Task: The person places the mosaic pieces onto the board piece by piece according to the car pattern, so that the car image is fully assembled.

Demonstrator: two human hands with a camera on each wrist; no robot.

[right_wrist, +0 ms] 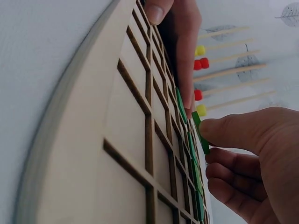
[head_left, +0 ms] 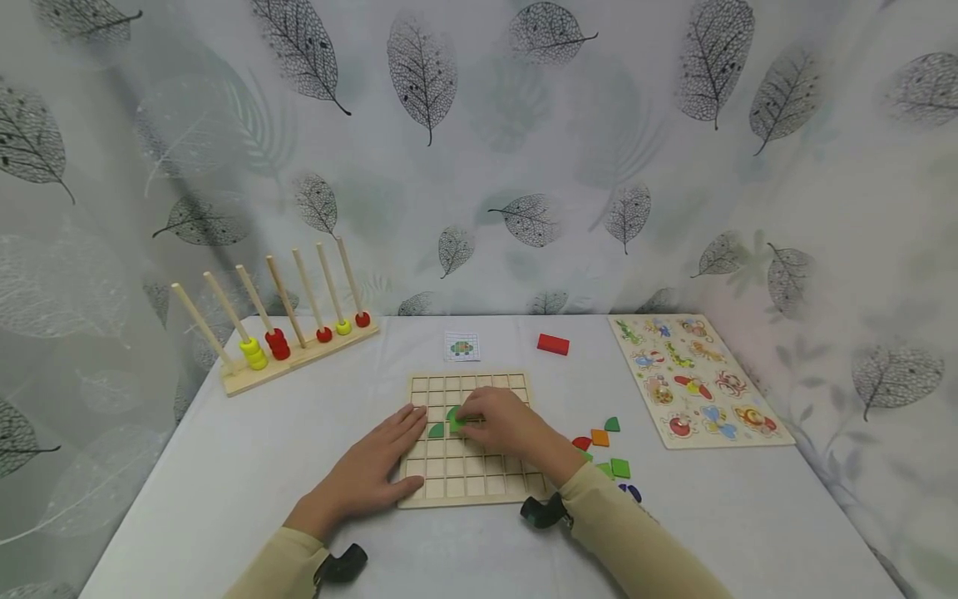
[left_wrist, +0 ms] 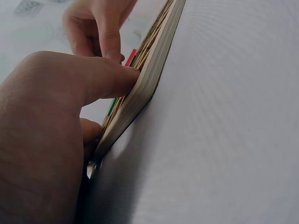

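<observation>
A wooden grid board (head_left: pixel 479 487) lies on the white table, divided into small square cells. My right hand (head_left: pixel 503 424) pinches a thin green piece (right_wrist: pixel 201 133) between thumb and fingers, tilted on edge just over the board's upper middle. Several green pieces sit in the cells below it, among them a dark green quarter-round piece (head_left: pixel 437 431). The left hand (head_left: pixel 374 466) rests along the board's left side with its fingers stretched out. Its thumb (left_wrist: pixel 112 77) presses on the board's rim near the corner in the left wrist view.
Loose coloured pieces (head_left: pixel 619 467) lie right of the board, partly behind the right sleeve. A pattern card (head_left: pixel 461 346) and a red block (head_left: pixel 553 344) are beyond it. A peg stand with beads (head_left: pixel 299 358) is at back left, an animal puzzle board (head_left: pixel 699 378) at right.
</observation>
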